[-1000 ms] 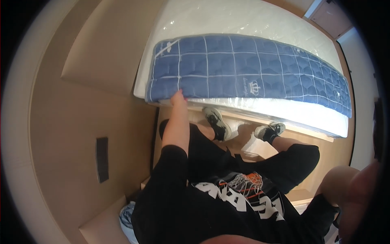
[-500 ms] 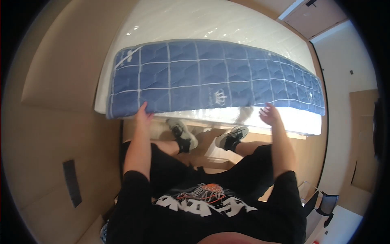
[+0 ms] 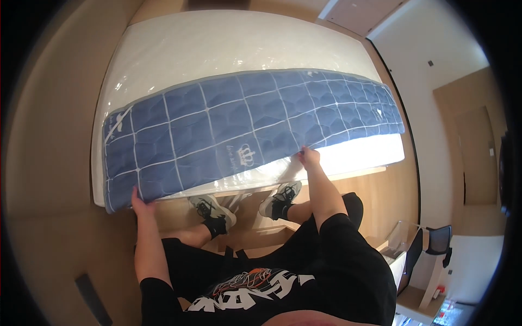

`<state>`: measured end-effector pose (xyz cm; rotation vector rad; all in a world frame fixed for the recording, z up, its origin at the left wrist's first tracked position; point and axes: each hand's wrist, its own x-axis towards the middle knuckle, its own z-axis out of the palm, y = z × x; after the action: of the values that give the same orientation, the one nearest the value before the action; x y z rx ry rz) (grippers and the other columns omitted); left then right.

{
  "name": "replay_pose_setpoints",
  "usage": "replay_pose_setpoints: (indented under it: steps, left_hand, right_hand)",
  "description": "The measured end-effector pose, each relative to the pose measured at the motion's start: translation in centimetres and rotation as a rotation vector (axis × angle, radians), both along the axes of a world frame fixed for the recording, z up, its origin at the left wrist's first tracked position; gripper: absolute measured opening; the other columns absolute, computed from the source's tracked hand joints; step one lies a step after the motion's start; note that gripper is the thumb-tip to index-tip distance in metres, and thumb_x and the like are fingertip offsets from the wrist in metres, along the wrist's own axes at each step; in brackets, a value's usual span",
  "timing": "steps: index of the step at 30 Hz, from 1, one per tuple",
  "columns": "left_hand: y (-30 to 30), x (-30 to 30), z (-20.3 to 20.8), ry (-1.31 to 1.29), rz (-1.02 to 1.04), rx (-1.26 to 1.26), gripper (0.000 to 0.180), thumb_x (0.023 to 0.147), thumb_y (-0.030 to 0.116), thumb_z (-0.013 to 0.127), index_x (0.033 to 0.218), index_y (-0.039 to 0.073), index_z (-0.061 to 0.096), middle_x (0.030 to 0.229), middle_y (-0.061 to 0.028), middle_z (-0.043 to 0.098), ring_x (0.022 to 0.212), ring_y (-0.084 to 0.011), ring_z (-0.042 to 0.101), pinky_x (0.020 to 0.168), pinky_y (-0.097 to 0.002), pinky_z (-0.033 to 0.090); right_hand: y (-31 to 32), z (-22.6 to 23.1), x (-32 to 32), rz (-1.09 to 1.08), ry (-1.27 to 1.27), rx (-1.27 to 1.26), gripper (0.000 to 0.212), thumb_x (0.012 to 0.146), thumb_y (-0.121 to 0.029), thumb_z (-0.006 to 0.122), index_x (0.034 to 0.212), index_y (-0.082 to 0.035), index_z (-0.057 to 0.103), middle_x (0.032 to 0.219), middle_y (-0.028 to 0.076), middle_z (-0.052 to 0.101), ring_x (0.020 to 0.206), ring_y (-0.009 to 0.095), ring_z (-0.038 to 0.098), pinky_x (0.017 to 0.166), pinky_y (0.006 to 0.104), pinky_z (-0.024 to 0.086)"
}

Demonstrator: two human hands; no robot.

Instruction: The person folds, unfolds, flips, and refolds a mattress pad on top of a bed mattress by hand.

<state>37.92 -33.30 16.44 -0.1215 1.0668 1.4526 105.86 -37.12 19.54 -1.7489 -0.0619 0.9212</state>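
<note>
A long blue quilted mattress pad (image 3: 239,117) with white grid lines and a crown print lies across a white mattress (image 3: 244,43) in glossy clear plastic. Its near edge overhangs the mattress side at the left and runs back over the top toward the right. My left hand (image 3: 142,204) holds that near edge close to the left corner, thumb above and fingers mostly hidden under it. Farther right, my right hand (image 3: 310,157) pinches the same edge to the right of the crown print.
A beige padded headboard (image 3: 51,125) borders the mattress on the left. My shoes (image 3: 213,211) stand at the bed's side, by an open wooden compartment (image 3: 253,239). A dark-backed chair (image 3: 438,239) is at the lower right, with wooden floor (image 3: 375,187) beside the bed.
The view has turned, so bed and pad appear tilted. My right hand has shifted left along the pad's edge and closed on it; my left hand stays near the left corner.
</note>
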Motion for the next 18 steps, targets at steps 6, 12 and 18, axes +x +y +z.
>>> replay_pose_setpoints:
  steps: [6,12,18]
  left_hand:
    - [2.9,-4.3,1.2,0.238,0.143,-0.073,0.057,0.093,0.035,0.065,0.138,0.003,0.049,0.138,-0.0132,0.054,0.122,-0.0335,0.054,0.105,-0.0524,0.043]
    - [5.5,-3.9,4.4,0.311,0.113,-0.096,0.06,0.093,0.034,0.066,0.139,0.0,0.047,0.139,-0.0162,0.052,0.12,-0.0338,0.055,0.103,-0.0511,0.046]
    - [3.1,0.9,9.2,0.735,0.485,-0.185,0.062,0.091,0.026,0.067,0.14,-0.001,0.04,0.137,-0.0186,0.051,0.111,-0.0342,0.059,0.097,-0.0482,0.049]
  right_hand:
    - [-4.6,0.4,-2.5,0.239,-0.053,-0.226,0.027,0.09,-0.014,0.065,0.095,0.012,0.062,0.078,0.02,0.069,0.061,0.027,0.07,0.055,0.034,0.061]
    - [-4.4,3.6,-3.6,0.78,-0.645,-0.675,0.042,0.09,-0.042,0.064,0.082,-0.001,0.072,0.08,0.022,0.07,0.081,0.038,0.069,0.077,0.0468,0.053]
    - [1.9,8.7,-6.4,1.199,-1.28,-0.227,0.049,0.09,-0.043,0.063,0.13,-0.016,0.058,0.137,0.014,0.054,0.126,0.037,0.05,0.102,0.0468,0.041]
